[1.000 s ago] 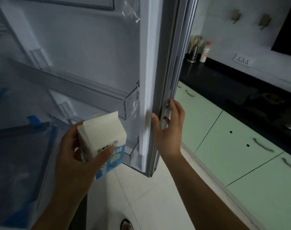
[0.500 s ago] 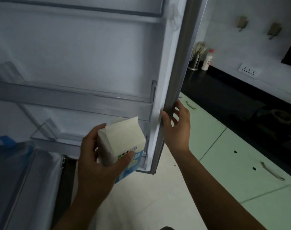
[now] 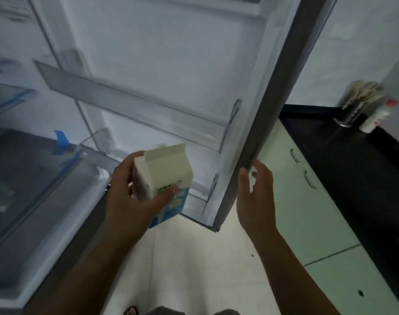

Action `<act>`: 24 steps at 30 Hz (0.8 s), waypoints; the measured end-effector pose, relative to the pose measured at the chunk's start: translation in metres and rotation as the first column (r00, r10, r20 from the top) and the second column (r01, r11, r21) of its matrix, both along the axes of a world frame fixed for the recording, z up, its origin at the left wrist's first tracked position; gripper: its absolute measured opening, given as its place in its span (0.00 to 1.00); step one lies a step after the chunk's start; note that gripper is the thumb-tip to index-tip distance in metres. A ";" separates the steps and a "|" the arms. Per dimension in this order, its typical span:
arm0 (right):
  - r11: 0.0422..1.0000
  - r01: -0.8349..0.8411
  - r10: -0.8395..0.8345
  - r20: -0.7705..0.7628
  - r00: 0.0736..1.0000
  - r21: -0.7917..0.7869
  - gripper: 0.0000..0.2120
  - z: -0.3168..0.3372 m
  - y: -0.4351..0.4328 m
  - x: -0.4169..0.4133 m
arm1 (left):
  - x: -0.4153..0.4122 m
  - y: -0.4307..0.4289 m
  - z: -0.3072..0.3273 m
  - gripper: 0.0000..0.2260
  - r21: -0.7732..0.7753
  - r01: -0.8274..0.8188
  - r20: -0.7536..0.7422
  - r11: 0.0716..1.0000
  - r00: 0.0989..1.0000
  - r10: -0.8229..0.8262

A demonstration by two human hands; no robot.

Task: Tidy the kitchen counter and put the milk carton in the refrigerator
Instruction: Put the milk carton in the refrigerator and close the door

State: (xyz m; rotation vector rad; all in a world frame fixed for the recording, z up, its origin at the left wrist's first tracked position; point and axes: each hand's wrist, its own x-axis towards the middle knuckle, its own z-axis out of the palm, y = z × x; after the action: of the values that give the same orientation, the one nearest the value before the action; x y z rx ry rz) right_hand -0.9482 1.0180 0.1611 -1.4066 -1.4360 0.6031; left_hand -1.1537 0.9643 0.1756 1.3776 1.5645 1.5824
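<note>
My left hand [image 3: 128, 201] grips a white and blue milk carton [image 3: 166, 169], upright and slightly tilted, in front of the lowest bin [image 3: 195, 200] of the open refrigerator door [image 3: 162, 64]. The carton is close to the bin but outside it. My right hand [image 3: 257, 201] holds the door's free edge, thumb on the inner side and fingers on the outer side. A clear door shelf [image 3: 130, 103] runs across the door above the carton and holds nothing.
The refrigerator's inner drawer [image 3: 34, 178] with blue tape fills the left. Green cabinets [image 3: 307, 201] under a black counter [image 3: 353, 155] stand to the right. A utensil holder [image 3: 355, 105] and a white bottle [image 3: 376, 117] sit on the counter. White tiled floor [image 3: 194, 269] lies below.
The view has shifted while the door swung wider. My left hand has carried the carton closer to the lowest door bin. My right hand has stayed on the door edge.
</note>
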 end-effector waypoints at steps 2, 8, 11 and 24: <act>0.993 -0.108 0.108 -0.008 0.994 -0.042 0.24 -0.013 -0.015 -0.001 | 0.004 -0.011 -0.009 0.31 -0.025 -0.080 0.020 0.996 0.997 0.081; 0.838 -0.500 0.508 -0.025 0.861 -0.220 0.23 -0.048 -0.038 -0.020 | 0.008 -0.073 -0.044 0.32 -0.187 -0.291 -0.010 0.938 0.956 0.294; 0.693 -0.644 0.670 -0.040 0.741 -0.323 0.22 -0.065 -0.042 -0.028 | 0.004 -0.109 -0.060 0.33 -0.264 -0.397 -0.049 0.879 0.916 0.399; 0.396 -0.809 0.876 -0.086 0.475 -0.435 0.23 -0.096 -0.017 -0.182 | -0.100 -0.163 -0.088 0.39 -0.461 -0.711 -0.070 0.531 0.625 0.777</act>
State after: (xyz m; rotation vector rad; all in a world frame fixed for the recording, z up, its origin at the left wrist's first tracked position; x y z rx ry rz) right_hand -1.1299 1.0011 0.0653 -0.9041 -2.2645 1.5823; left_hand -1.2536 0.8015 0.0874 0.2768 2.4208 1.5189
